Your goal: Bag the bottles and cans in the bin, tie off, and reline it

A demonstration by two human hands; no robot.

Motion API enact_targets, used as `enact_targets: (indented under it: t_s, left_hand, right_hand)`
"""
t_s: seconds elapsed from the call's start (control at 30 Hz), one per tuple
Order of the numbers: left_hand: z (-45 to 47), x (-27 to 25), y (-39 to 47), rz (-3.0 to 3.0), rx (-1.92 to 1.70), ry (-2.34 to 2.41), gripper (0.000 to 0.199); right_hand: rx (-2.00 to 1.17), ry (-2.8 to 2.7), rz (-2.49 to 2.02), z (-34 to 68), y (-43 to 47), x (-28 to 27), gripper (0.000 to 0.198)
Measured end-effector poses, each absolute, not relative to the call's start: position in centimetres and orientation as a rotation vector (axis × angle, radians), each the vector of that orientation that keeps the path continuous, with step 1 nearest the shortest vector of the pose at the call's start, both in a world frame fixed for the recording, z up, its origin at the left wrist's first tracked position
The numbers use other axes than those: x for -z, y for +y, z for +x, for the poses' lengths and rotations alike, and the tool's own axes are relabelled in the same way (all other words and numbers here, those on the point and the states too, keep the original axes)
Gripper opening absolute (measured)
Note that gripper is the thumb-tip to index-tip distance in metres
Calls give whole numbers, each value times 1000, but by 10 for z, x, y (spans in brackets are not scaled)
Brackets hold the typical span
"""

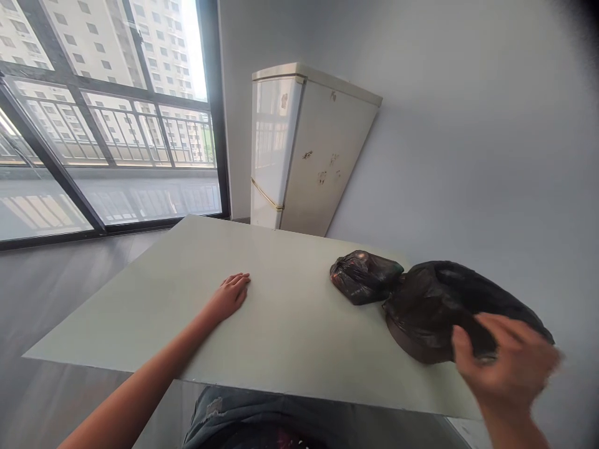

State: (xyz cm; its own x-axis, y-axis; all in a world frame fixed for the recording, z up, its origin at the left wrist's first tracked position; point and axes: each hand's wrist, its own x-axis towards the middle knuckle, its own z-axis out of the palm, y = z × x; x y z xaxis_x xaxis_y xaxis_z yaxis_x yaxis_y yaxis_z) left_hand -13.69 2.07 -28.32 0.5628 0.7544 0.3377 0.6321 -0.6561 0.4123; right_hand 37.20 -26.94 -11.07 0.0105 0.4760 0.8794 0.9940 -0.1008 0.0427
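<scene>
On the right part of the smooth, pale desk [281, 349], beside the plain wall [449, 156], a large bag [430, 299] of black plastic: bulging, rounded, softly creased, long axis slanting down to the right, tapering that way. At its left end, seemingly touching, 1 small bag [367, 277]: thin, crinkled, lumpy, pleated end pointing left. Right hand [510, 355] curled at the large bag, grip impossible to tell; left hand [233, 293] released, palm down on the desk.

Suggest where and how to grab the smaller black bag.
Probably pinch the smaller black bag by its puckered left end, coming from the left: folds converge there, and that side faces the left hand, while the larger black bag crowds its right end. Can't tell whether it's knotted.
</scene>
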Motion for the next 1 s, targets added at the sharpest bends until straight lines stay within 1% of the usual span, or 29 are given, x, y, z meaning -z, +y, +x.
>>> enact_targets:
  t_s: [0.03, 0.07, 0.1, 0.13, 0.17, 0.23, 0.27, 0.33, 0.4, 0.43, 0.57, 0.63, 0.73, 0.8, 0.87, 0.97, 1.0]
  left_hand:
    - [-137, 284, 21, 2556, -731, 1160, 41]
    - [-137, 285, 21, 2562, -732, 1163, 41]
    - [-137, 286, 22, 2571, -733, 1166, 41]
    - [-138, 286, 22, 2581, -734, 1164, 40]
    - [-138, 287, 22, 2591, -736, 1159, 40]
    - [-139, 288, 23, 2606, -742, 1148, 39]
    - [-139, 288, 22, 2611, -746, 1150, 38]
    - [-139, 288, 22, 2621, -743, 1163, 38]
    - [-139, 288, 21, 2630, -746, 1178, 38]
    - [-138, 288, 20, 2632, -751, 1185, 38]
    - [-138, 290, 20, 2636, -769, 1190, 37]
    - [-138, 290, 21, 2636, -766, 1187, 36]
    - [-137, 288, 21, 2631, -765, 1192, 35]
    - [-136, 285, 20, 2628, -754, 1202, 35]
    - [-136, 283, 20, 2628, -735, 1209, 35]
    - [-136, 283, 19, 2631, -722, 1203, 35]
    - [-136, 283, 18, 2632, -720, 1201, 35]
  right_hand:
    - [999, -1629, -1552, 351, -257, 119, 31]
    - [842, -1810, -1526, 332, -241, 128, 31]
    - [686, -1935, -1561, 314, -223, 138, 35]
    - [595, -1952, -1660, 301, -202, 148, 42]
    - [547, -1864, -1790, 293, -181, 158, 51]
    - [520, -1547, -2059, 292, -142, 173, 59]
    - [477, -1413, -2165, 296, -125, 178, 58]
    - [367, -1295, -2269, 307, -100, 185, 45]
    - [260, -1359, -2242, 312, -84, 189, 30]
    - [220, -1405, -2204, 310, -79, 191, 26]
    - [116, -1527, -2034, 293, -67, 194, 21]
    - [154, -1477, -1981, 297, -60, 186, 31]
    - [238, -1255, -1969, 332, -43, 164, 59]
    - [216, -1089, -1991, 363, -25, 153, 65]
    - [131, -888, -2046, 387, -7, 150, 61]
    - [-63, -591, -2146, 404, 12, 161, 40]
    - [-128, -522, -2173, 405, 15, 166, 37]
